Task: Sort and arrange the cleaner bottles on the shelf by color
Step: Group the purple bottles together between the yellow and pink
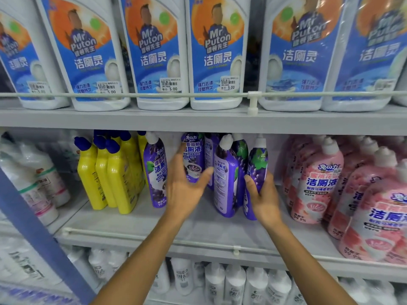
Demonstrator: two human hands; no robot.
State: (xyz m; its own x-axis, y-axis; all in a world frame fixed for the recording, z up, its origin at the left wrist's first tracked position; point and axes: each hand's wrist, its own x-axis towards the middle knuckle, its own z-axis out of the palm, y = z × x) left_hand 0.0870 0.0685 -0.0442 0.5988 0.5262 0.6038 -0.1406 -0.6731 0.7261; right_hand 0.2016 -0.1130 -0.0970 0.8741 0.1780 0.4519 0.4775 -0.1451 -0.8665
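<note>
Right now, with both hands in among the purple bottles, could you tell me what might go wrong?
1. The right hand grips the held purple bottle close beside the middle purple bottle. Pulling it out carelessly may topple that neighbour.
2. The open left hand reaches in right next to the front purple bottle, so the wrist could knock it into the yellow bottles.

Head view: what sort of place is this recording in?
Probably a shop: price stickers reading 5.00 on the white bottles, tiered shelves with front rails, many identical pink bottles.
</note>
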